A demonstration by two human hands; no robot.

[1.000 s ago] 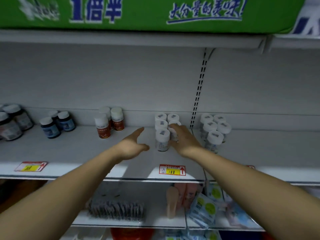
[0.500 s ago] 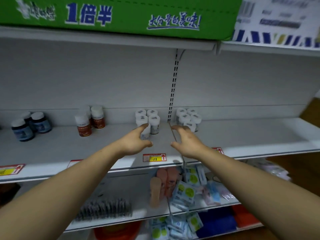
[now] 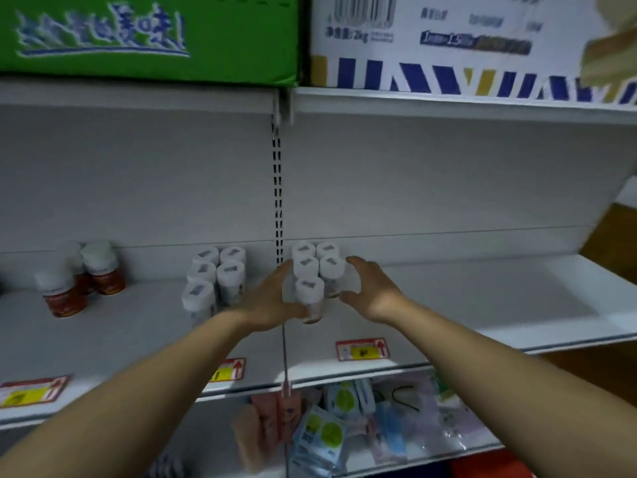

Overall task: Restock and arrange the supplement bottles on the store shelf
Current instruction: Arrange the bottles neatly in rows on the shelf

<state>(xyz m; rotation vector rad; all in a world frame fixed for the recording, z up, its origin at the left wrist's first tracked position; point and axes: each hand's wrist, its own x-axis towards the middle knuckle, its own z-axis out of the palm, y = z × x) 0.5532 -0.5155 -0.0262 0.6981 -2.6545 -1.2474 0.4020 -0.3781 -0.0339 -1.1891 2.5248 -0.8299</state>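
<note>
Several white-capped supplement bottles [image 3: 312, 274] stand in a tight cluster on the white shelf [image 3: 482, 305], just right of the slotted upright. My left hand [image 3: 272, 301] cups the cluster's left side, its thumb near the front bottle [image 3: 309, 294]. My right hand [image 3: 372, 291] cups the right side with fingers spread. Neither hand lifts a bottle. A second cluster of white-capped bottles [image 3: 215, 277] stands to the left of my left hand. Farther left stand three red-labelled bottles [image 3: 79, 277].
Price tags [image 3: 362, 349] sit on the shelf's front edge. Above, a green carton [image 3: 148, 36] and a white carton with blue stripes [image 3: 465, 43] rest on the upper shelf. Below hang packets and pouches [image 3: 331, 426]. The shelf's right part is bare.
The view has swung right. Both hands have shifted from the left cluster across the upright and now bracket the right cluster of white-capped bottles.
</note>
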